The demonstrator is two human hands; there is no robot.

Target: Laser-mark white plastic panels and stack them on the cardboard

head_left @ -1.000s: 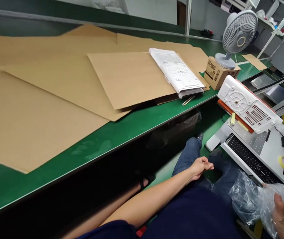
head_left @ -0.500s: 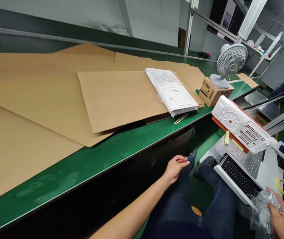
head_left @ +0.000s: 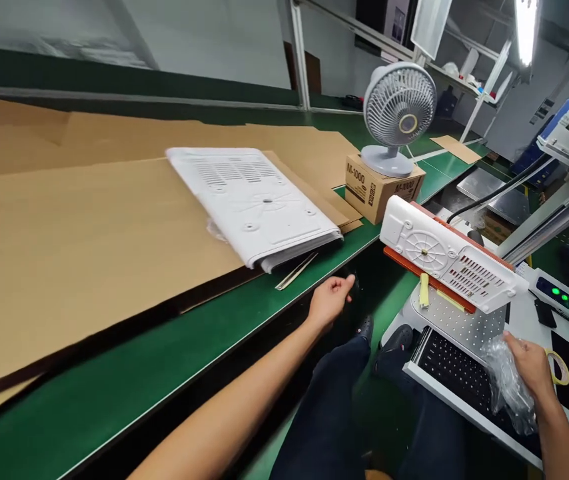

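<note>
My right hand grips a crumpled clear plastic bag over the keyboard. Beyond the green bench's front edge, my left hand is in the air with fingers pinched together; whether something thin is between them is too small to tell. White plastic panels lie stacked on cardboard on the green bench. Another white panel leans tilted against an orange holder above a perforated metal plate.
A grey fan stands on a cardboard box at the bench edge. A yellow tape roll, a control box with green lights and a metal arm are on the right.
The view has shifted right and closer to the bench. My left hand has moved up toward the stacked panels. My right hand has lifted, with the plastic bag now hanging from it.
</note>
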